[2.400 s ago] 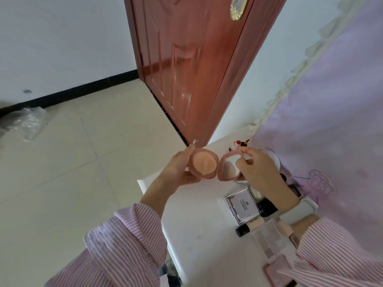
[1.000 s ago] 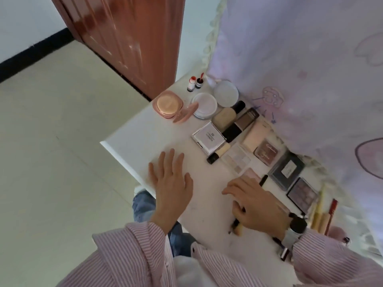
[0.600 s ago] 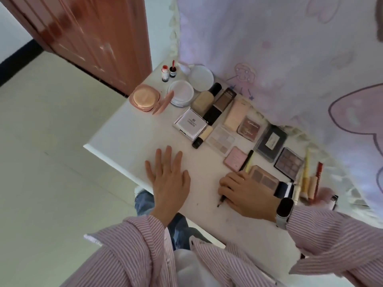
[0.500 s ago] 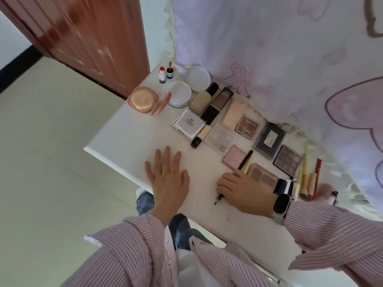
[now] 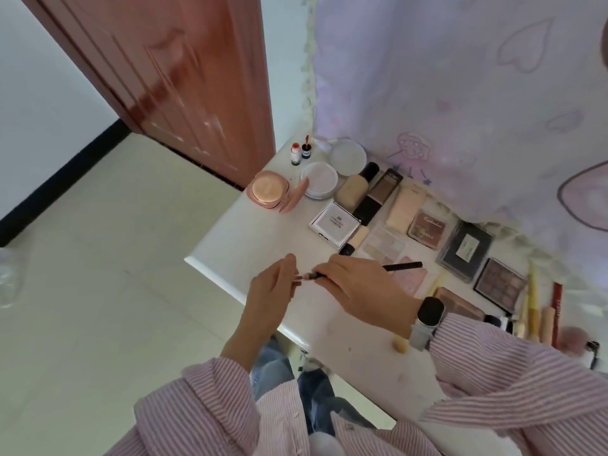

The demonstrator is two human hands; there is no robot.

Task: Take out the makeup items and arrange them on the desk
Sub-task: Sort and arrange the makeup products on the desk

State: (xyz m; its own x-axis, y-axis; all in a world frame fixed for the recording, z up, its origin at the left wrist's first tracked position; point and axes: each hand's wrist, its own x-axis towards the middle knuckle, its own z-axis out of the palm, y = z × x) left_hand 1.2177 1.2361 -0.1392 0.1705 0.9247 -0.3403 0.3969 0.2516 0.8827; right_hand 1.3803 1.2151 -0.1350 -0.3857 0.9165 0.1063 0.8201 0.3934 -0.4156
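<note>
A thin black makeup pencil [image 5: 402, 266] is held level above the white desk [image 5: 250, 238]. My right hand [image 5: 358, 287] grips its middle, and my left hand [image 5: 271, 291] pinches its near tip. Behind them lies the makeup: an open pink compact [image 5: 268, 189], round white jars [image 5: 318, 179], a foundation bottle [image 5: 354, 185], a silver square compact [image 5: 334, 225], several eyeshadow palettes [image 5: 500, 282] and pencils [image 5: 533, 304] at the right.
A brown door [image 5: 184, 77] stands behind the desk's left corner. A lilac printed cloth [image 5: 460, 93] hangs along the back of the desk. Pale tiled floor [image 5: 98, 291] lies to the left. A small beige piece [image 5: 399, 344] sits by my right wrist.
My right hand has lifted the black pencil off the desk. My left hand has left the desk, where it lay flat, and now pinches the pencil's tip. Earlier the pink compact was set down.
</note>
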